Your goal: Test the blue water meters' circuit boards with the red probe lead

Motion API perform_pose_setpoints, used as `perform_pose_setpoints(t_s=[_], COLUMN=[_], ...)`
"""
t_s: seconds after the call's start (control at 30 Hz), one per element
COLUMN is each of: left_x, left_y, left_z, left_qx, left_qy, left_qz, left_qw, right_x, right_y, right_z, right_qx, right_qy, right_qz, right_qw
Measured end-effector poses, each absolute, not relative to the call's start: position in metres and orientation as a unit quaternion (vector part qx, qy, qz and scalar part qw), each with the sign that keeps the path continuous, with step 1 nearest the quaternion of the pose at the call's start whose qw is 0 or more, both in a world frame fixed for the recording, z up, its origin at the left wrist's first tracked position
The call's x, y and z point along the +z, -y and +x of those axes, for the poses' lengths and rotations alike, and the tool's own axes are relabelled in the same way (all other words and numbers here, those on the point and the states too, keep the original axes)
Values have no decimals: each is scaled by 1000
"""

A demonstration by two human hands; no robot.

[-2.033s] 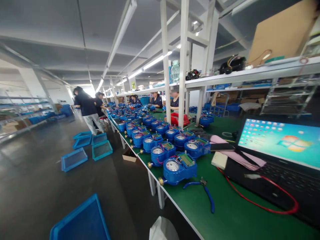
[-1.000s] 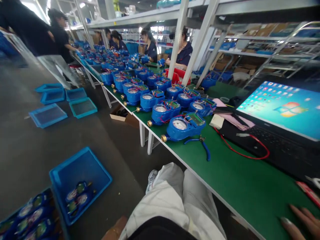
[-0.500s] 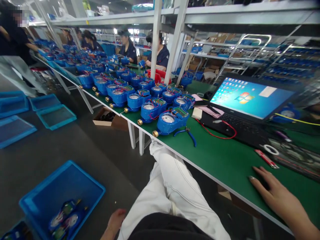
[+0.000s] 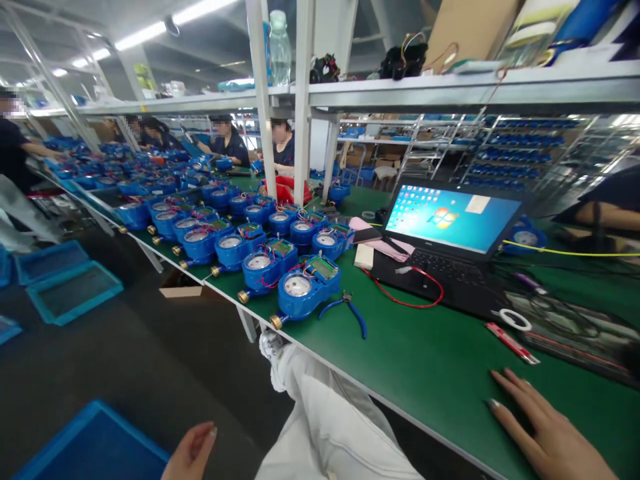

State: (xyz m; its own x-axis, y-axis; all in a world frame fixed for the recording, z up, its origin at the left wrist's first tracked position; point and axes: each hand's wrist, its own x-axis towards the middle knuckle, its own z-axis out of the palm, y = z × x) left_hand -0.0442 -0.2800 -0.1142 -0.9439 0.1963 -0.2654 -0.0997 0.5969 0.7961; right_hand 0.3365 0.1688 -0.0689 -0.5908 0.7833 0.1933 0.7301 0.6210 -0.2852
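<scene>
Left hand point(image 4: 191, 451) farther from leg point(image 4: 325, 427), half-curled

The near blue tray point(image 4: 97, 443) runs off the bottom edge.

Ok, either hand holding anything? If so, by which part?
Nothing visibly held: the right hand lies palm-down on the green tabletop; the left hand, loosely curled, shows nothing in it.

Left fingers point(image 4: 204, 439) curled, right fingers point(image 4: 524, 397) spread
</scene>
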Motion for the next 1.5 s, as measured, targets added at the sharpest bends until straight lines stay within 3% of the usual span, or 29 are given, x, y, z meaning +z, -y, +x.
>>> perform_pose_setpoints(t_s=[0.2, 0.37, 0.57, 0.8, 1.1, 1.2, 1.33, 1.4, 1.5], left_x=[8, 72, 74, 76, 92, 99, 102, 102, 102], left_y=[176, 86, 48, 49, 46, 44, 36, 31, 23], left_z=[-73, -66, -65, -23, 0, -8, -11, -10, -9], left_qx=[437, 353, 276, 240, 289, 309, 321, 328, 335], left_qy=[-882, -861, -881, -896, -857, -841, -838, -839, -845], left_qz=[173, 355, 373, 363, 418, 438, 441, 433, 416], left_qw=[39, -86, -90, -93, 85, 73, 29, 16, 1], right_x=[-46, 25, 42, 22, 18, 26, 29, 28, 26], right_y=[-161, -135, -131, -177, -159, -171, -189, -193, -190], right_z=[298, 174, 90, 134, 167, 164, 172, 178, 183], right_qx=[100, 160, 125, 108, 174, 282, 654, 794, 876], right_qy=[884, 949, 976, 977, 961, 922, 690, 540, 444], right_qz=[-401, -262, -172, -182, -210, -258, -311, -280, -188], right_qw=[220, 75, 39, 18, 54, 59, -6, 1, 24])
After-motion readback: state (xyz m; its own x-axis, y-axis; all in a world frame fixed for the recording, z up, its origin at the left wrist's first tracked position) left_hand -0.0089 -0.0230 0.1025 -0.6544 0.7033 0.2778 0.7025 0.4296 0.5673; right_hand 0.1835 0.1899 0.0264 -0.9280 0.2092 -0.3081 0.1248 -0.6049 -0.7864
